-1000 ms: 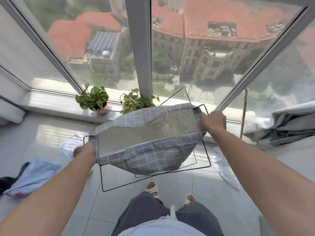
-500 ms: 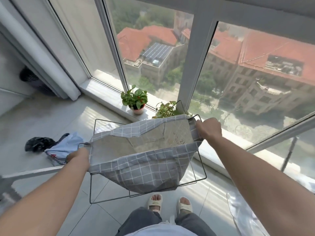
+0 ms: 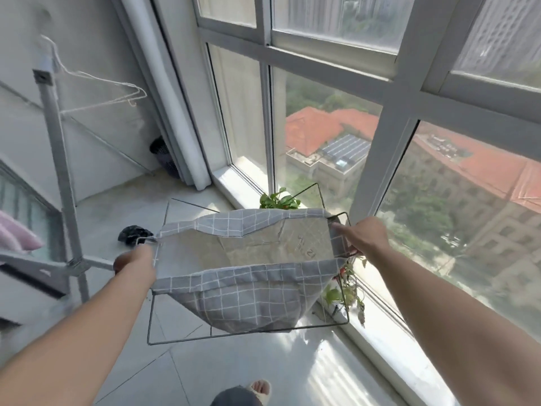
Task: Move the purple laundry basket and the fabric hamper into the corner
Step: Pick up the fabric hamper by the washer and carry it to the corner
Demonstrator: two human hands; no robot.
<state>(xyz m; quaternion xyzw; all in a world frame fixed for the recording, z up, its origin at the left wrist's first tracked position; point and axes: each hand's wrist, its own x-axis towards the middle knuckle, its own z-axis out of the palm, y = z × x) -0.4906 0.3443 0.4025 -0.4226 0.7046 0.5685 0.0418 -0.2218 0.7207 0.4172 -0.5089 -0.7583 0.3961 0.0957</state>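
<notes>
**Hamper in the air, corner ahead at eleven o'clock**

The fabric hamper point(image 3: 246, 271) hung off the floor between both hands, its grey checked bag sagging inside a thin wire frame. The left hand point(image 3: 135, 261) was closed around the frame's left end; the right hand point(image 3: 362, 238) was closed on the right end, fingers curled over the cloth rim and the wire. The hamper's long axis ran from nine o'clock to three o'clock across the person's front, so each hand held one short end and neither arm reached noticeably farther than the other.

The relation that mattered was the corner point(image 3: 175, 171), which lay beyond the hamper at about eleven o'clock, where the wall and white pipe met the window sill. A drying rack point(image 3: 63, 183) stood at nine o'clock, close to the left hand, and a potted plant point(image 3: 278, 200) sat on the sill just behind the hamper's far rim. In my judgement the left end would have to lead in, clearing the rack.

Compared with a second before, the view had swung left: the corner and rack had come into sight, and the pale clothes on the floor had dropped out. The purple laundry basket showed nowhere.
</notes>
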